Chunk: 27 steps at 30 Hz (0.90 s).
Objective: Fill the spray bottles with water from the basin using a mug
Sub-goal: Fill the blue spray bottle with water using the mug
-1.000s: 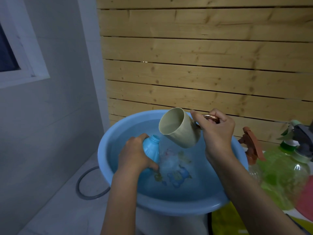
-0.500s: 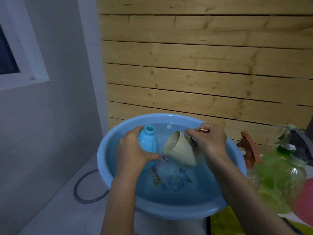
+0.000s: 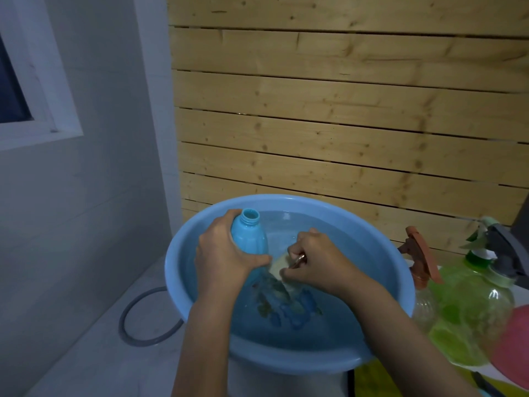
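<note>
A round blue basin holds water. My left hand grips a light blue bottle with no cap. It stands nearly upright over the water, its open neck pointing up. My right hand holds the beige mug by its handle. The mug is dipped into the water right beside the bottle, and my fingers hide most of it.
To the right of the basin stand a clear spray bottle with an orange trigger head and a green spray bottle. A pink object sits at the right edge. A grey hose loop lies on the floor at left. A wooden slat wall rises behind.
My right hand brought the mug down from above the bottle's mouth into the water. My left hand turned the bottle upright.
</note>
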### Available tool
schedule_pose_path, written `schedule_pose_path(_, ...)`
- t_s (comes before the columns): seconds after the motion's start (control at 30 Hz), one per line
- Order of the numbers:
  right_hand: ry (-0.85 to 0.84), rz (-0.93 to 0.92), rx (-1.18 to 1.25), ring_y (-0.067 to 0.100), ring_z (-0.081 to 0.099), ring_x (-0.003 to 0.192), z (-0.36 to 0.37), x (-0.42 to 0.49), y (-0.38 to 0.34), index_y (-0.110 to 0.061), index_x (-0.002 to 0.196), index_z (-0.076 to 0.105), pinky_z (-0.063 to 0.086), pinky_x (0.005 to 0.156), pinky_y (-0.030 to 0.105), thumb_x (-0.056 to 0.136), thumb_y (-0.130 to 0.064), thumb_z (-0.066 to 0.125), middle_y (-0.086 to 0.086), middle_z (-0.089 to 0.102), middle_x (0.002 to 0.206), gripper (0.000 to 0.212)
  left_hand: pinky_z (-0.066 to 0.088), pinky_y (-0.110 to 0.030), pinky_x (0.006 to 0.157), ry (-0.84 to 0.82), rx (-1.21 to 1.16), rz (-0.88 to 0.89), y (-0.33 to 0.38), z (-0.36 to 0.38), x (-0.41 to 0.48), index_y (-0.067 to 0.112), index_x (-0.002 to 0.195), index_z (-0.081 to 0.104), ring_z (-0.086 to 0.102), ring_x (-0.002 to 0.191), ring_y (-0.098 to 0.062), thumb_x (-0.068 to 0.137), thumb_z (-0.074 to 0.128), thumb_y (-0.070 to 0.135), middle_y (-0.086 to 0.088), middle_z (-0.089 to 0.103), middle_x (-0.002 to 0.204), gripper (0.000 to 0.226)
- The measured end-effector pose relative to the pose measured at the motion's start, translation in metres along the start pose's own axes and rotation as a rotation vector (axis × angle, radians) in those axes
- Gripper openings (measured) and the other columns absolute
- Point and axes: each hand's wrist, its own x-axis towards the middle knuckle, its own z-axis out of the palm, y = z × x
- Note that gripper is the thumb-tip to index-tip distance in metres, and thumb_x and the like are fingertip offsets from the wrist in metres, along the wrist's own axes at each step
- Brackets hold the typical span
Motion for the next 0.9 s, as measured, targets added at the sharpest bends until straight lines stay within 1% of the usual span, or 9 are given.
schedule_pose_path(0.1,-0.053,-0.001,-0.028,0.015,0.04,0.085,0.0,-0.003,-0.003,-0.019,0.053,0.049,0.042,0.071,0.031,0.071,-0.038,0.076,-0.003,0.044,0.073,0.037,0.041,-0.027,0.074,0.017,-0.006,-0.002,0.002,-0.001,-0.001,0.029,0.115,0.057,0.049,0.087,-0.012,0.042,0.092,0.028,0.011,0.057,0.098,0.081)
schedule_pose_path(0.17,-0.061,0.018,-0.012,0.015,0.043,0.088,0.0,-0.004,-0.004,-0.017,0.059,0.057,0.043,0.076,0.033,0.071,-0.053,0.072,-0.002,0.048,0.077,0.042,0.04,-0.026,0.073,0.018,0.002,-0.008,0.002,-0.002,-0.002,0.028,0.114,0.057,0.048,0.086,-0.013,0.042,0.092,0.027,0.012,0.056,0.095,0.079)
schedule_pose_path(0.23,-0.032,0.027,0.0,0.015,0.046,0.087,0.0,-0.004,-0.005,-0.014,0.062,0.06,0.044,0.078,0.035,0.074,-0.062,0.064,-0.002,0.05,0.078,0.049,0.042,-0.027,0.072,0.016,0.012,-0.008,0.001,-0.001,-0.001,0.028,0.112,0.058,0.052,0.086,-0.015,0.04,0.092,0.028,0.012,0.056,0.093,0.079)
schedule_pose_path(0.4,0.035,-0.012,0.001,0.014,0.05,0.095,-0.001,-0.006,-0.014,-0.017,0.074,0.067,0.045,0.086,0.038,0.081,-0.05,0.066,-0.002,0.054,0.093,0.034,0.04,-0.026,0.069,0.042,0.014,-0.031,-0.001,-0.001,0.001,0.027,0.111,0.059,0.056,0.086,-0.019,0.038,0.092,0.031,0.009,0.059,0.09,0.079)
schedule_pose_path(0.47,0.046,-0.01,-0.038,0.012,0.049,0.101,-0.005,-0.007,-0.018,-0.019,0.079,0.07,0.044,0.088,0.035,0.082,-0.05,0.065,-0.004,0.053,0.1,0.032,0.039,-0.026,0.07,0.047,0.011,-0.037,0.0,-0.002,0.0,0.026,0.111,0.059,0.056,0.087,-0.02,0.04,0.093,0.032,0.009,0.057,0.089,0.079)
schedule_pose_path(0.6,0.046,-0.008,-0.158,0.012,0.047,0.109,-0.022,-0.013,-0.016,-0.023,0.092,0.072,0.039,0.093,0.033,0.088,-0.048,0.059,-0.005,0.052,0.111,0.029,0.037,-0.026,0.072,0.041,0.001,-0.038,0.001,-0.003,-0.001,0.024,0.116,0.059,0.057,0.092,-0.022,0.041,0.093,0.033,0.002,0.064,0.098,0.083)
schedule_pose_path(0.77,-0.012,0.04,-0.238,0.015,0.052,0.104,-0.05,-0.037,-0.001,-0.025,0.096,0.068,0.041,0.084,0.033,0.092,-0.038,0.058,-0.007,0.056,0.105,0.017,0.042,-0.031,0.075,0.021,-0.003,-0.049,0.001,-0.003,-0.001,0.025,0.116,0.059,0.058,0.096,-0.027,0.042,0.093,0.031,-0.001,0.065,0.102,0.082)
schedule_pose_path(0.87,-0.001,0.069,-0.341,0.005,0.054,0.096,-0.068,-0.06,0.004,-0.03,0.094,0.065,0.023,0.078,0.028,0.094,-0.04,0.052,-0.015,0.056,0.097,0.016,0.044,-0.034,0.077,0.025,-0.014,-0.054,0.002,-0.003,-0.002,0.024,0.114,0.059,0.058,0.096,-0.029,0.042,0.093,0.03,-0.003,0.066,0.1,0.08)
schedule_pose_path(0.9,0.019,0.085,-0.36,0.002,0.055,0.091,-0.072,-0.068,0.008,-0.032,0.091,0.064,0.023,0.087,0.028,0.094,-0.041,0.052,-0.016,0.057,0.094,0.016,0.044,-0.034,0.077,0.026,-0.018,-0.055,0.002,-0.003,-0.001,0.023,0.115,0.059,0.058,0.096,-0.03,0.042,0.093,0.029,-0.004,0.066,0.1,0.08)
